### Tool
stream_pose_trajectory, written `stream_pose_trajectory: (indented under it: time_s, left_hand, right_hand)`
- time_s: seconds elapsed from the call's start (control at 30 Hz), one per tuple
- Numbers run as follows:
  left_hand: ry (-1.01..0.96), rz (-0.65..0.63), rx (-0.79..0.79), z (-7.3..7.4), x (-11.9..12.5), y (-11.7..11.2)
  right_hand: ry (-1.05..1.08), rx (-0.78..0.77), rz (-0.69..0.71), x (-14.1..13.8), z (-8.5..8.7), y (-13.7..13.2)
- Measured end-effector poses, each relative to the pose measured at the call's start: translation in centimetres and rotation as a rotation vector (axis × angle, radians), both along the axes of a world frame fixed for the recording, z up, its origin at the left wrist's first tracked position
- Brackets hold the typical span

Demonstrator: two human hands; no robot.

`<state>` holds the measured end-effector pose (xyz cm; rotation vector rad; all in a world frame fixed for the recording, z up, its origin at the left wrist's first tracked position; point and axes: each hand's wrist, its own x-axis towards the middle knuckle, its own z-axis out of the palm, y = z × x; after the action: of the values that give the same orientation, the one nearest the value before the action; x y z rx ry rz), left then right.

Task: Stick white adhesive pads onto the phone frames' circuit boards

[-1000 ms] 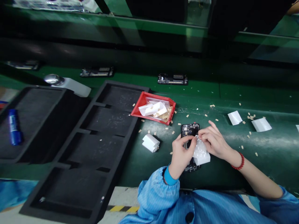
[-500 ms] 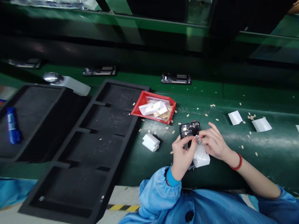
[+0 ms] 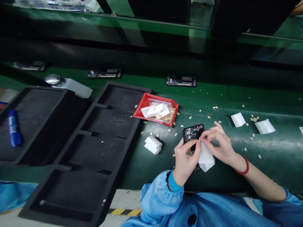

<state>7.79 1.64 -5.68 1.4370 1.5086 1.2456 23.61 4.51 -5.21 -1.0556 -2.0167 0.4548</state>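
An opened phone [image 3: 193, 131] with bare circuit parts at its top end lies in front of me, partly covered by my hands. My left hand [image 3: 186, 159] is closed in a pinch over the phone, thumb and forefinger at the top edge of a white backing sheet [image 3: 206, 159]. Facing it, my right hand [image 3: 219, 145] pinches the same top corner, its fingertips almost touching the left ones. The sheet hangs down and curls over the phone's right side. Any small piece between the fingertips is too small to make out.
A red bin [image 3: 139, 110] holds white papers and tan scraps. Black trays [image 3: 94, 151] stand to the left, with a blue marker [image 3: 14, 127] and a white bottle [image 3: 75, 87]. Phone assemblies [image 3: 181, 81] lie along the green belt [image 3: 213, 94]. Folded papers [image 3: 265, 126] and tan bits are scattered about.
The phone assemblies on the belt have moved slightly right. My right hand and the sheet have shifted a little right, and the fingertips of both hands remain close together.
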Motion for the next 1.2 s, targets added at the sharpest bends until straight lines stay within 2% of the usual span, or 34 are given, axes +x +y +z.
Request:
stream_pose_trajectory:
  time_s: [0.17, 0.47, 0.67, 0.77, 0.87, 0.97, 1.07, 1.2]
  left_hand:
    - [0.004, 0.004, 0.001, -0.1, 0.0, 0.0]
    - [-0.028, 0.004, -0.085, -0.3, -0.1, 0.4]
    - [-0.048, 0.027, -0.124, -0.5, -0.3, 0.5]
    - [-0.043, 0.048, -0.144, -0.6, -0.3, 0.6]
    - [-0.035, 0.048, -0.167, -0.8, -0.7, 0.9]
    - [-0.036, 0.054, -0.187, -0.7, -1.7, 1.4]
    - [-0.036, 0.087, -0.186, 0.2, -3.2, 1.5]
    - [-0.030, 0.105, -0.153, 3.3, -4.4, 0.7]
  right_hand:
    - [-0.099, -0.034, 0.061, 0.2, -0.1, 0.0]
    - [-0.200, 0.045, 0.137, 0.4, -0.1, -0.2]
    - [-0.173, 0.025, 0.147, 0.4, 0.5, -0.3]
    - [0.001, -0.094, 0.129, 0.3, 1.2, -0.6]
    - [0.285, -0.329, 0.080, 0.1, 2.5, -0.7]
    - [0.465, -0.555, 0.106, -0.2, 3.9, -0.5]
    - [0.518, -0.603, 0.122, -0.8, 5.1, -0.3]
    - [0.515, -0.592, 0.127, -1.9, 5.9, -0.2]
